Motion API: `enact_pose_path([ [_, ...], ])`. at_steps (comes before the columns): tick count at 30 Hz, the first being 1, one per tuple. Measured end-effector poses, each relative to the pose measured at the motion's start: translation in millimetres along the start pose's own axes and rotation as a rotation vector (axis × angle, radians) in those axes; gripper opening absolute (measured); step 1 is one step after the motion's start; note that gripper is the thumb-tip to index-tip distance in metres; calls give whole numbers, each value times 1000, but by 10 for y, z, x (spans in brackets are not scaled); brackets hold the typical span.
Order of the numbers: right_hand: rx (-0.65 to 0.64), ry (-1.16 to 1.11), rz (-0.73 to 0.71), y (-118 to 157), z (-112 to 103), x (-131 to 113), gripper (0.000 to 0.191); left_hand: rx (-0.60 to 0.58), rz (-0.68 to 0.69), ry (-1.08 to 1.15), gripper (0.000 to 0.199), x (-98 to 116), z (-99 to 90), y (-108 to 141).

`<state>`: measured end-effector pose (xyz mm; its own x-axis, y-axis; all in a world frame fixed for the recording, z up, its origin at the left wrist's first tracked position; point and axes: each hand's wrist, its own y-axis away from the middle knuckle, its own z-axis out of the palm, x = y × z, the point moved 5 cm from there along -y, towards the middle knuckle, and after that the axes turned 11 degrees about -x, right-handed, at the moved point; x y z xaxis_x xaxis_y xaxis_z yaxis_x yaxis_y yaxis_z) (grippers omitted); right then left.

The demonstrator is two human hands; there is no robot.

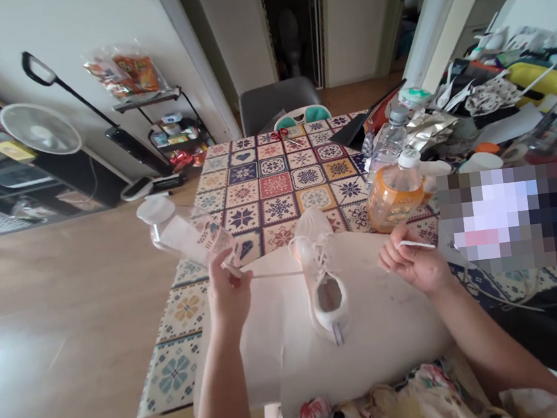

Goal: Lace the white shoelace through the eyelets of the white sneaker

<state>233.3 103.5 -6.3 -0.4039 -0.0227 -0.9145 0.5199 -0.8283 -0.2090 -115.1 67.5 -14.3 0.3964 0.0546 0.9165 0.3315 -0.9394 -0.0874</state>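
Note:
A white shoe (318,271) with crossed laces rests on a pale sheet (282,329), its toe pointing away from me and its opening facing me. To its left, my left hand (230,288) is closed on a lace (276,275) that runs taut and straight to the shoe. My right hand (412,261), right of the shoe, is closed round a white strip (417,245) whose end sticks out of the fingers; whether it joins the shoe cannot be made out.
A clear jar (175,231) stands at the left table edge. An orange-labelled bottle (395,192) is beyond my right hand. Red scissors (285,136) lie at the far edge of the patterned table (276,186). Clutter fills the right side; a dark chair (276,98) stands behind.

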Motion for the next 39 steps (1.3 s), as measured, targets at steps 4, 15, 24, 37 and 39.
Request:
enact_pose_path([
  [4, -44, -35, 4, 146, 15, 173, 32, -44, -32, -293, 53, 6, 60, 143],
  [15, -106, 541, 316, 80, 209, 180, 39, -356, 215, -378, 22, 431, 363, 317],
  [24, -259, 375, 533, 28, 380, 378, 42, -702, -48, 131, 13, 229, 840, 405],
  [37, -161, 213, 329, -38, 361, 241, 33, -841, -233, 344, 38, 145, 913, 439],
  [39, -150, 114, 273, -69, 364, 230, 30, -835, -239, 342, 38, 159, 920, 438],
])
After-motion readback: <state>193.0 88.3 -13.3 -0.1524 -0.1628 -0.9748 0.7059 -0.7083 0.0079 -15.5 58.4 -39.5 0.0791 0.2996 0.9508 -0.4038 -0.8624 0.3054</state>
